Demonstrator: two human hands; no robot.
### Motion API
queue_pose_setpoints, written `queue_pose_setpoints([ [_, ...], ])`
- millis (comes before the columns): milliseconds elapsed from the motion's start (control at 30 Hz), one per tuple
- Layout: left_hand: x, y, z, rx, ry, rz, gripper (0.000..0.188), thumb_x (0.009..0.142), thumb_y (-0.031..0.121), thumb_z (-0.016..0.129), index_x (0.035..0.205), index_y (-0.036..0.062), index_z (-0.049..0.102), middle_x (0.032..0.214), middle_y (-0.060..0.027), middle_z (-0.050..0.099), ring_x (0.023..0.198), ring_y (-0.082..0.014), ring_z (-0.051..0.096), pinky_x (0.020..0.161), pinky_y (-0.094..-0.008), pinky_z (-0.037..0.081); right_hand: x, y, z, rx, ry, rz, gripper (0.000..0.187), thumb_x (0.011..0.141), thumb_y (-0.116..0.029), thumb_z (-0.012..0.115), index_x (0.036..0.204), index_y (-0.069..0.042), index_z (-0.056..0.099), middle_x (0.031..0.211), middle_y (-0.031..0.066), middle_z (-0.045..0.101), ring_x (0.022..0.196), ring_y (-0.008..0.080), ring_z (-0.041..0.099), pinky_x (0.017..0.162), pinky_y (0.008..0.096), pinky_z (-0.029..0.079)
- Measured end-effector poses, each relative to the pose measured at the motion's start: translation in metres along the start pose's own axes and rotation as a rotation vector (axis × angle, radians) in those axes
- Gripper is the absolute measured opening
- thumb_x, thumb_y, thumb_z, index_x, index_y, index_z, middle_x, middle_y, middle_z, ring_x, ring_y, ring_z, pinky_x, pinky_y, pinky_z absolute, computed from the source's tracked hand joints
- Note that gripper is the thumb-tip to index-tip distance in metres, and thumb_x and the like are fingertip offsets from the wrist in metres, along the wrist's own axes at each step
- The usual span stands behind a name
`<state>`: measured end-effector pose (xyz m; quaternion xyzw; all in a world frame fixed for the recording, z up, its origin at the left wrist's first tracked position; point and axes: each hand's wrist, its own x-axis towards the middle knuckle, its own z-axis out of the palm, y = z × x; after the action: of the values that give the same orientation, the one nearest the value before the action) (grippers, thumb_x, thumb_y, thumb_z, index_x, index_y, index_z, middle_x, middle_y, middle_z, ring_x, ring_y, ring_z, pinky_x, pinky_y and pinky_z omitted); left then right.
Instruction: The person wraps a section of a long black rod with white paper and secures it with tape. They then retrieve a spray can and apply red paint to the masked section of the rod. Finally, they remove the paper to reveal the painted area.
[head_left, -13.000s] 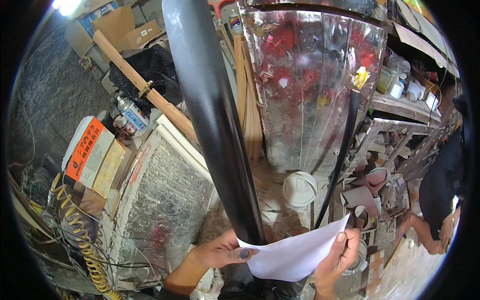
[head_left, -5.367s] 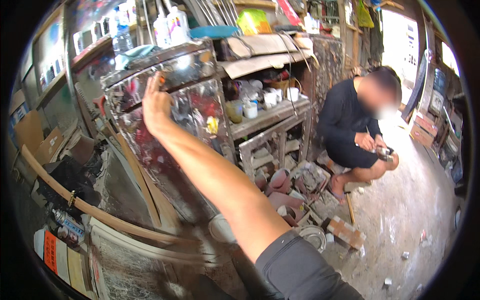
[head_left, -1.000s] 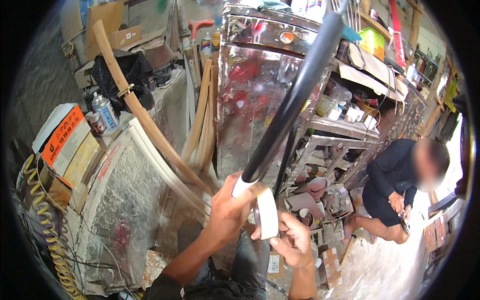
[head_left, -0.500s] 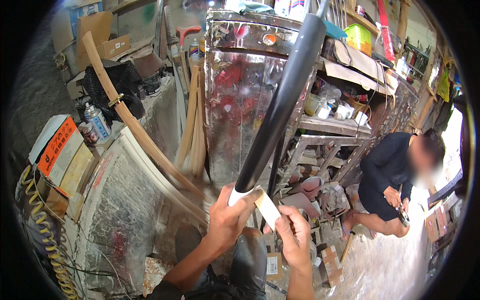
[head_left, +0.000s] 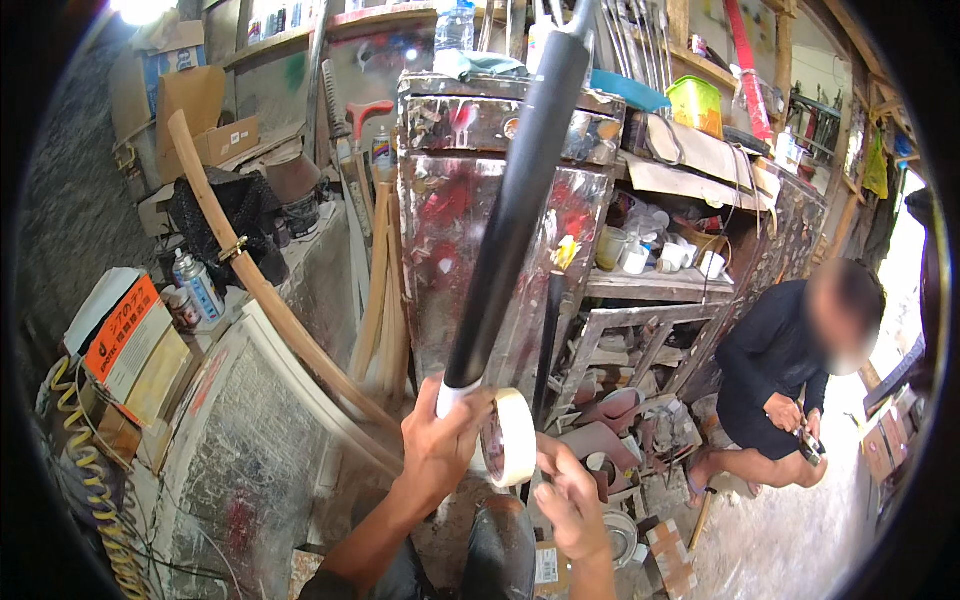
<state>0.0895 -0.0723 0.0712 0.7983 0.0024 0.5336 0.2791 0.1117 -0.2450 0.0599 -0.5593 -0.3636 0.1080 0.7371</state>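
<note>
Holds the left hand (head_left: 438, 445) curled closed, its fingers (head_left: 472, 410) wrapped round, with the left forearm (head_left: 372, 530) slanting up from below and left of them. Holds the right hand (head_left: 572, 510) lower, to the right of those fingers and apart from them, loosely bent, with the thumb (head_left: 551, 503) below its own fingertips and the right forearm (head_left: 593, 577) nearly upright beneath.

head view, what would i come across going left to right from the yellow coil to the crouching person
Yellow coiled hose → blue-and-white spray can → red handle → left hand → pale roll of tape → right hand → crouching person.
</note>
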Motion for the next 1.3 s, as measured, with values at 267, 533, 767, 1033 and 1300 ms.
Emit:
queue_pose_setpoints([
  [267, 0.005, -0.014, -0.004, -0.161, -0.074, 0.118, 0.033, 0.072, -0.004, 0.079, 0.104, 0.0049, 0.074, 0.095, -0.0141, 0.072, 0.086, -0.0284, 0.066, 0.07, -0.0351, 0.054, 0.01, -0.014, 0.001, 0.032, 0.013, 0.169, 0.034, 0.099, -0.02, 0.056, 0.122, 0.005, 0.057, 0.087, 0.0086, 0.064, 0.082, 0.0136, 0.06, 0.075, 0.0269, 0.047],
  [533, -0.016, -0.017, -0.009, -0.144, -0.296, -0.094, 0.045, 0.08, -0.001, 0.074, 0.121, 0.0172, 0.071, 0.108, -0.0134, 0.058, 0.087, -0.0299, 0.067, 0.072, -0.0388, 0.055, 0.034, -0.015, -0.002, -0.617, 0.084, -0.42, 0.064, 0.067, -0.005, 0.083, 0.118, -0.004, 0.046, 0.1, 0.0105, 0.061, 0.083, 0.0206, 0.062, 0.074, 0.0339, 0.051],
  [767, -0.025, -0.003, -0.004, -0.118, -0.181, -0.203, 0.044, 0.079, -0.005, 0.072, 0.119, 0.0132, 0.071, 0.11, -0.015, 0.059, 0.089, -0.0304, 0.065, 0.075, -0.0385, 0.054, 0.058, -0.011, -0.02, -0.859, -0.144, -0.714, 0.063, 0.058, 0.0, 0.078, 0.112, -0.01, 0.048, 0.107, 0.0093, 0.06, 0.079, 0.0319, 0.06, 0.068, 0.0381, 0.053],
  [1033, -0.053, 0.001, 0.005, -0.146, -0.168, -0.401, 0.036, 0.079, -0.01, 0.067, 0.112, 0.0064, 0.071, 0.102, -0.0161, 0.062, 0.088, -0.0314, 0.062, 0.075, -0.0376, 0.051, 0.049, 0.006, -0.018, -0.846, -0.221, -0.613, 0.055, 0.06, 0.0, 0.074, 0.108, -0.008, 0.05, 0.105, 0.0112, 0.06, 0.076, 0.0315, 0.06, 0.065, 0.038, 0.054],
  [1300, -0.072, 0.0, 0.007, -0.103, -0.163, -0.455, 0.032, 0.084, -0.005, 0.067, 0.112, 0.01, 0.07, 0.1, -0.0152, 0.059, 0.087, -0.0343, 0.062, 0.074, -0.0414, 0.05, 0.042, 0.019, -0.025, -0.709, -0.265, -0.243, 0.058, 0.066, -0.006, 0.074, 0.115, -0.008, 0.043, 0.107, 0.0156, 0.059, 0.091, 0.0373, 0.063, 0.076, 0.0417, 0.053],
])
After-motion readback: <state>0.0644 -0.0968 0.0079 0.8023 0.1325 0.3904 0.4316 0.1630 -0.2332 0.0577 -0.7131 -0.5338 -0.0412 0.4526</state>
